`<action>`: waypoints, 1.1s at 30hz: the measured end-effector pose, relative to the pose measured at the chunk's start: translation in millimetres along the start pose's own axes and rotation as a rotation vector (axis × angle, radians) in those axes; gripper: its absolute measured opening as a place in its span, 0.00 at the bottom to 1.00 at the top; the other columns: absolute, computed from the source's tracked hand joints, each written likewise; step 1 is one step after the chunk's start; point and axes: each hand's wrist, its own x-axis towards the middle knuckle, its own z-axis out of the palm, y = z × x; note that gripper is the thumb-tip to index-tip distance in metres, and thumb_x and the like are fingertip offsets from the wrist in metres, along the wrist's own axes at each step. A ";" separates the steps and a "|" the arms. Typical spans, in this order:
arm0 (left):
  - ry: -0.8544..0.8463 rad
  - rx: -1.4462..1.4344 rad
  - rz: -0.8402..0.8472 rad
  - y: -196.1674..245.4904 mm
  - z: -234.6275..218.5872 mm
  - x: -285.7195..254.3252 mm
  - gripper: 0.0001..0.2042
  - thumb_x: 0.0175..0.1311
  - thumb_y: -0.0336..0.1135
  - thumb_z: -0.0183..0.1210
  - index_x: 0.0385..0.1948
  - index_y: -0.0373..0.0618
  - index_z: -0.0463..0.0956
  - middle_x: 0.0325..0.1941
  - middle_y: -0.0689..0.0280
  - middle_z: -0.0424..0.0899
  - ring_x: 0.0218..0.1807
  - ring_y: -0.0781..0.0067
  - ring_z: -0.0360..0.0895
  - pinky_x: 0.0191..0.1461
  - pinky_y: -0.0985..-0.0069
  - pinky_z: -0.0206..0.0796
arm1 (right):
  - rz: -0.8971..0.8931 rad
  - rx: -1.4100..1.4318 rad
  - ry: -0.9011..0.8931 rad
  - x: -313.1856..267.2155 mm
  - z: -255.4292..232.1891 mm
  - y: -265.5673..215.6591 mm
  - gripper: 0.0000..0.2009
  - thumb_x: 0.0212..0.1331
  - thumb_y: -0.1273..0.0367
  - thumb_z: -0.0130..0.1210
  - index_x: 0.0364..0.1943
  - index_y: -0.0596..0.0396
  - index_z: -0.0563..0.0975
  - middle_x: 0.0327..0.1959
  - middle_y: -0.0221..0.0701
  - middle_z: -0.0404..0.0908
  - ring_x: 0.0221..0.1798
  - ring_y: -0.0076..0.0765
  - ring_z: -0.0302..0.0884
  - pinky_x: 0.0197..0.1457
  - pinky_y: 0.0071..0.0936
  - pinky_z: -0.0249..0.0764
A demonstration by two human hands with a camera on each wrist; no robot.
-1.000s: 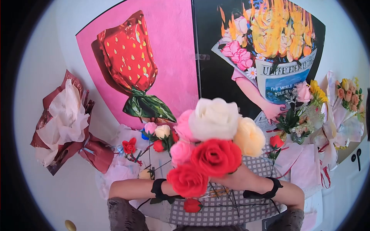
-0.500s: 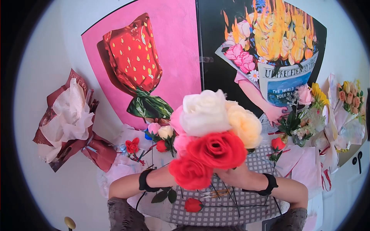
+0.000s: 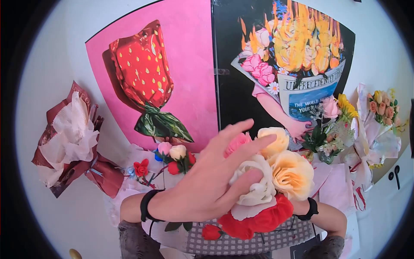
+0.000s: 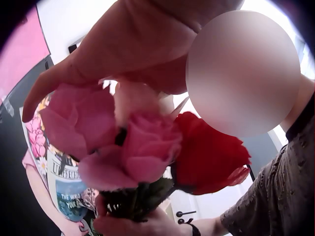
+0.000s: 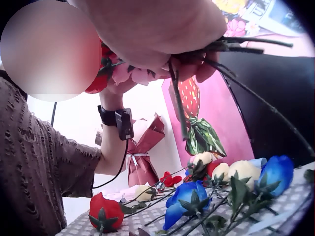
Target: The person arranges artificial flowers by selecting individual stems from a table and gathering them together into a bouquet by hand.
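Note:
My right hand [image 5: 162, 32] grips the stems [image 5: 178, 105] of a bunch of artificial roses, and their cut ends stick out past the fingers in the right wrist view. The bunch has a white rose [image 3: 254, 185], a peach rose [image 3: 292, 175] with another behind it, pink roses [image 4: 150, 150] and red roses [image 3: 261, 222]. Over the flower heads my left hand [image 3: 202, 181] spreads its fingers, with the thumb lying against the white rose. The flowers hide most of the right hand in the head view.
A loose red rose [image 3: 211, 232] lies on the checked tabletop [image 3: 241, 245]. Blue roses [image 5: 275, 174] and others lie farther along it. A maroon-wrapped bouquet [image 3: 105, 177] stands left, a vase of flowers [image 3: 330, 129] right, and two paintings [image 3: 189, 56] behind.
My left hand has come from behind the flowers to over their tops, fingers spread. The bunch has shifted right and lower and tilted, its white rose now nearer me.

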 end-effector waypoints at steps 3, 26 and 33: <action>-0.083 -0.117 -0.016 -1.2 13.1 1.0 0.28 0.63 0.37 0.56 0.66 0.49 0.61 0.69 0.46 0.54 0.70 0.47 0.55 0.69 0.59 0.51 | -0.504 -0.091 -0.105 -22.6 9.7 -57.0 0.29 0.59 0.68 0.60 0.64 0.52 0.64 0.62 0.34 0.70 0.61 0.37 0.70 0.67 0.32 0.66; -0.057 -1.003 -0.651 35.6 65.8 -95.0 0.36 0.58 0.38 0.65 0.65 0.38 0.53 0.65 0.57 0.65 0.65 0.70 0.63 0.67 0.68 0.57 | 0.038 -0.190 -0.127 -78.9 8.7 -50.5 0.15 0.49 0.71 0.63 0.43 0.58 0.77 0.39 0.34 0.83 0.46 0.38 0.79 0.58 0.36 0.72; 0.251 -1.445 -0.642 33.1 79.9 -79.3 0.41 0.50 0.26 0.71 0.65 0.39 0.53 0.64 0.61 0.66 0.65 0.72 0.65 0.68 0.68 0.59 | -0.030 -0.270 -0.180 -49.5 8.5 -56.9 0.15 0.49 0.71 0.63 0.43 0.58 0.77 0.39 0.33 0.83 0.46 0.39 0.79 0.58 0.36 0.71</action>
